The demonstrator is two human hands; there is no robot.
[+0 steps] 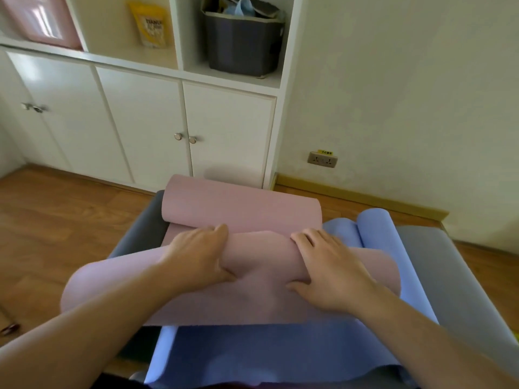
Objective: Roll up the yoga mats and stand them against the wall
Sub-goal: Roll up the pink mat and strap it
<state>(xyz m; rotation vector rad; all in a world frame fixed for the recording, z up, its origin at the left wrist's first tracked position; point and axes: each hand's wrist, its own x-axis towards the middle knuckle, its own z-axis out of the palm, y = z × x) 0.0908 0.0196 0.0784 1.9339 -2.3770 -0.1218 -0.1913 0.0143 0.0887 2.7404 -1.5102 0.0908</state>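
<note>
A pink yoga mat (241, 209) lies on top of a blue mat (280, 352), which lies over a grey mat (449, 270). The pink mat's far end curls up in a loose roll, and its near part is bunched into a second roll under my hands. My left hand (196, 255) grips that near roll, fingers curled over its far side and thumb on the near side. My right hand (328, 268) grips it the same way, further right. The blue mat's far end (365, 228) is also curled into a roll. All three mats lie on the wooden floor.
A white cabinet (146, 122) with knobbed doors stands just behind the mats, with open shelves above holding a dark bin (241, 43) and a yellow bag (150, 25). A cream wall (407, 94) with a socket (322, 159) fills the right. Bare wooden floor (56, 220) lies to the left.
</note>
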